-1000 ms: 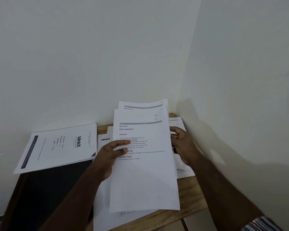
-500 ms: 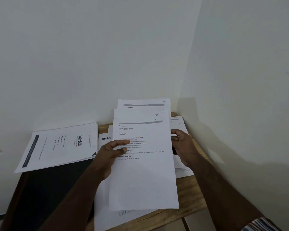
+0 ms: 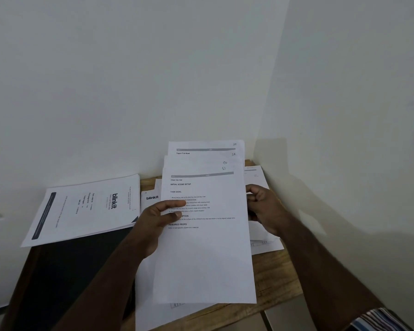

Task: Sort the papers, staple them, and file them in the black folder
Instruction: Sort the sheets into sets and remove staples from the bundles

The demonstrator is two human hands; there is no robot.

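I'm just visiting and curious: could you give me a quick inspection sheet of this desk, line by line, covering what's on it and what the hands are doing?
Surface: wooden table set in a wall corner.
Job's things: fanned sheets held up, marked S1 to S4; black folder lying at left; no stapler seen.
Clutter: blinkit booklet overlapping the folder's far edge; loose papers under the hands.
Hands: left hand grips the sheets' left edge, thumb on front; right hand holds their right edge, fingers curled.
Cables: nothing seen.
Surroundings: plain white walls; striped sleeve at lower right.
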